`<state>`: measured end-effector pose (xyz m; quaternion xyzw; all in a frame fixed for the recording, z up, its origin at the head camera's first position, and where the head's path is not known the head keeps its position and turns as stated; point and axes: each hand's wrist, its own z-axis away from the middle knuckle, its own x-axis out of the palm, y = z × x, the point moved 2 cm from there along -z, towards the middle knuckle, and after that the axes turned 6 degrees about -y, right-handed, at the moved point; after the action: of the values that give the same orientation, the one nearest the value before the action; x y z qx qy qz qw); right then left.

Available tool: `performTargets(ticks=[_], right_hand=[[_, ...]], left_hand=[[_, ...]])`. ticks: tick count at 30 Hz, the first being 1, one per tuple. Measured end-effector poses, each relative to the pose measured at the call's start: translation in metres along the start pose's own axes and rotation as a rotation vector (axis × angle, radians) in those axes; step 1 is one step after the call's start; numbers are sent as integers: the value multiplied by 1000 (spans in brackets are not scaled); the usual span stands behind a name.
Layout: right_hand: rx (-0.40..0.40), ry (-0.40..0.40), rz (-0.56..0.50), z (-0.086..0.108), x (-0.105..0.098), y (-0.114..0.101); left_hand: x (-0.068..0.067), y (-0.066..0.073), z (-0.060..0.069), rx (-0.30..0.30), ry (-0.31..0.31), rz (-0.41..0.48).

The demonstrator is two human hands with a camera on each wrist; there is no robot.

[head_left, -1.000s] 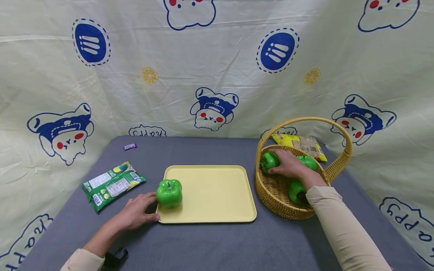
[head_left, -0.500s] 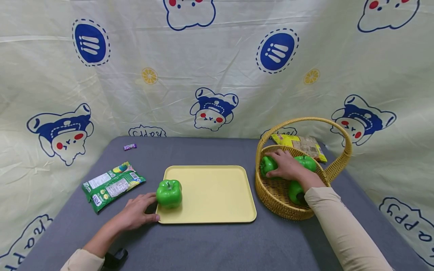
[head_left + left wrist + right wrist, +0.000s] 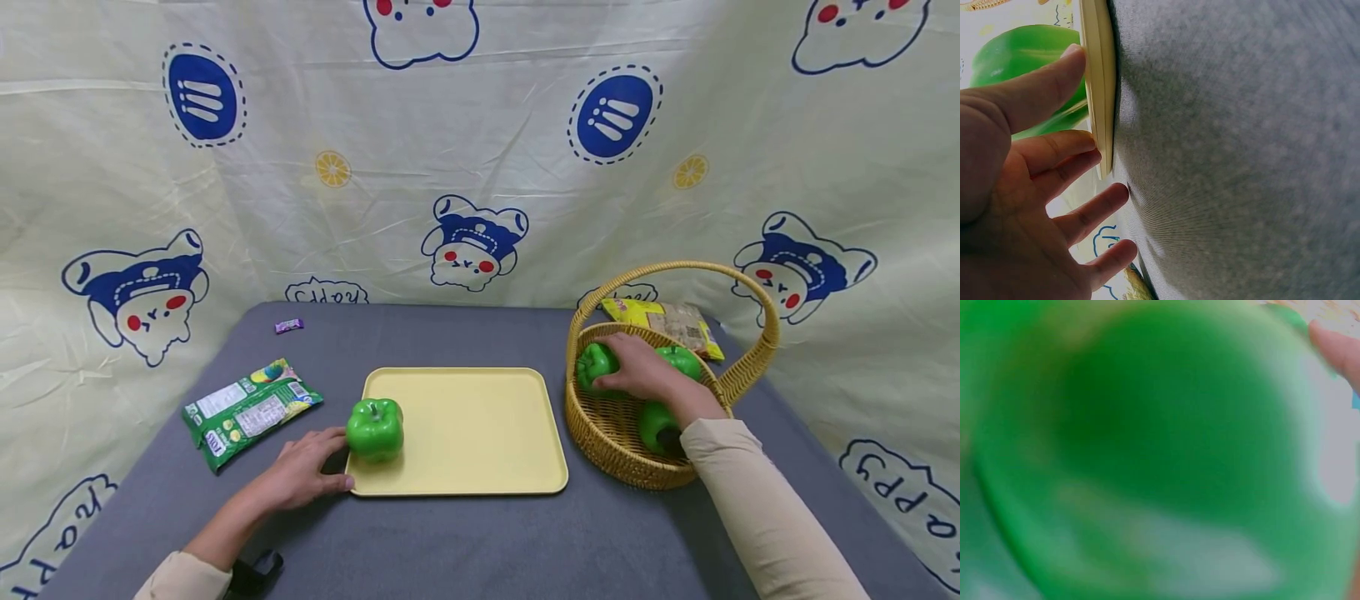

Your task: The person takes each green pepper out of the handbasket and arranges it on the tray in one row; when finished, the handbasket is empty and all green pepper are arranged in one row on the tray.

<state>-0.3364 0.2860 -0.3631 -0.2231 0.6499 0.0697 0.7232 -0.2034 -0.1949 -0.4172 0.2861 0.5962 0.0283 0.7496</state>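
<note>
My left hand (image 3: 300,471) rests against the left edge of the yellow tray (image 3: 480,429), its fingers loosely spread. In the left wrist view, the thumb and fingertips touch the tray's rim (image 3: 1100,81). A green bell pepper (image 3: 375,429) sits on the tray's left side, beside that hand. Inside the wicker basket (image 3: 600,450), my right hand (image 3: 641,371) grips another green bell pepper (image 3: 596,363) at the left. Green bell peppers (image 3: 679,361) also lie behind and under that wrist. One blurred green surface (image 3: 1166,456) fills most of the right wrist view, with a fingertip at its upper right.
A green snack packet (image 3: 252,410) lies left of the tray, and a small purple wrapped sweet (image 3: 288,325) near the far edge. Behind the basket is a yellow packet (image 3: 667,323). The basket's tall handle (image 3: 675,267) arches over the right arm. A printed curtain hangs behind.
The right hand and the pepper in its grip have shifted only slightly within the basket. My left hand and the tray stay where they were.
</note>
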Motion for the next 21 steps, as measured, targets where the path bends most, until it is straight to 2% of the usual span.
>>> performTargets(ticks=[5, 15, 21], right_hand=[[2, 19, -66, 5, -13, -3], [61, 11, -230, 22, -34, -12], [52, 49, -243, 36, -44, -17]], left_hand=[[0, 0, 0, -5, -3, 2], [1, 0, 0, -11, -12, 12], [1, -1, 1, 2, -3, 4]])
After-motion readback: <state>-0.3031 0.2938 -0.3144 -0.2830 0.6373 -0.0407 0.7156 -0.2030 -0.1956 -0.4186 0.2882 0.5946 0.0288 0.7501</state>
